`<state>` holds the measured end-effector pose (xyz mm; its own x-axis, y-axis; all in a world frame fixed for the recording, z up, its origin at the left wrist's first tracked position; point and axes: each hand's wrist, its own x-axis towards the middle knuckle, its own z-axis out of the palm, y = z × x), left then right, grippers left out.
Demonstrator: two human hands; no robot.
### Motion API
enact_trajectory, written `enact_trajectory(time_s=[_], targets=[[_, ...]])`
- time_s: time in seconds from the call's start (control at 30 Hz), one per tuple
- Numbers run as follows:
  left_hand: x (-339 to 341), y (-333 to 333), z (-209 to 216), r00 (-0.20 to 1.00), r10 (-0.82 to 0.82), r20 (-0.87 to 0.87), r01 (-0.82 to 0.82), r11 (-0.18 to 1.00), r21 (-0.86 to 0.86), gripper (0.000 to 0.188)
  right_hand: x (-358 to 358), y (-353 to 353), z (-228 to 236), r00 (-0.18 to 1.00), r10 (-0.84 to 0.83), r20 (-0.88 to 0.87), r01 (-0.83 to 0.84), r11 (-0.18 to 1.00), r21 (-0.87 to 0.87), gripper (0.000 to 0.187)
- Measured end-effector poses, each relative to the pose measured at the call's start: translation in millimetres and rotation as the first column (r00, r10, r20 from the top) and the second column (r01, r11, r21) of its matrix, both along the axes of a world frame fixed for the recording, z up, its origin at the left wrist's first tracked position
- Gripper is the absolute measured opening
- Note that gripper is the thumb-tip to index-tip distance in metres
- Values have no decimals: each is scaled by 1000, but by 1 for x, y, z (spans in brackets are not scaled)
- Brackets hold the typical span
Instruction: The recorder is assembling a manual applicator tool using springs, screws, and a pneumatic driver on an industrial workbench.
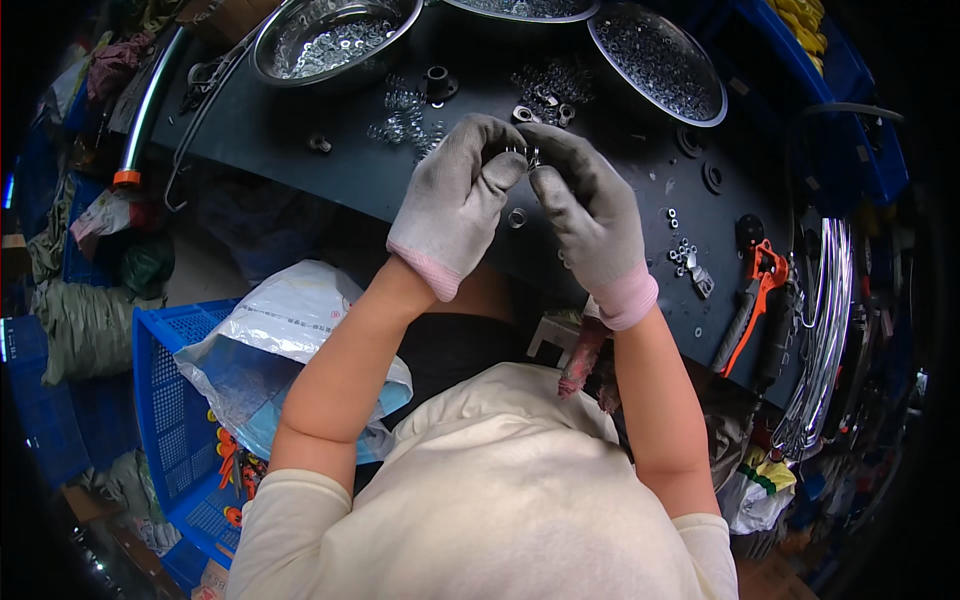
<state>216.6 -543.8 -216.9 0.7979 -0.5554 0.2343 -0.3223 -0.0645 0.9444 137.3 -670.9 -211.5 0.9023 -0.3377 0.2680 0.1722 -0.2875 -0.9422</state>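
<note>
L hand [452, 200], R hand [597, 205] pinch metal pc. [534, 157]; tbl [262, 135] below

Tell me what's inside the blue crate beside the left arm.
Orange-handled tools show inside the blue crate. A white plastic bag and the left arm cover much of it, so whatever lies beneath them cannot be seen.

Tabletop [250, 130] left of the springs [404, 115] offers passage; metal bowls [290, 30] block the far side

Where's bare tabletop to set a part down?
Free: dark tabletop below the leftmost bowl, left of the left hand, bar one small metal piece. Crowded: beyond that hand, springs; right of the right hand, loose hardware, orange tool.
</note>
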Motion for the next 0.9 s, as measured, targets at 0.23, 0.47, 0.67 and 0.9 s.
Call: enact_trajectory(time_s=[0.23,0.47,0.67,0.9], targets=[[-6,2,-6,995,-28,94,35,997,-70,25,-2,-6,-3,981,-151,125,183,931,-317,27],[-6,7,3,951,-222,-216,193,970,-144,47,-2,-1,1,936,-118,332,265,857,-442,30],[-3,13,6,795,-364,-485,296,931,-213,42,-5,-1,0,940,-87,329,227,881,-416,26],[13,18,11,631,-445,-636,436,881,-184,42,-6,1,-1,957,-18,288,98,960,-263,25]])
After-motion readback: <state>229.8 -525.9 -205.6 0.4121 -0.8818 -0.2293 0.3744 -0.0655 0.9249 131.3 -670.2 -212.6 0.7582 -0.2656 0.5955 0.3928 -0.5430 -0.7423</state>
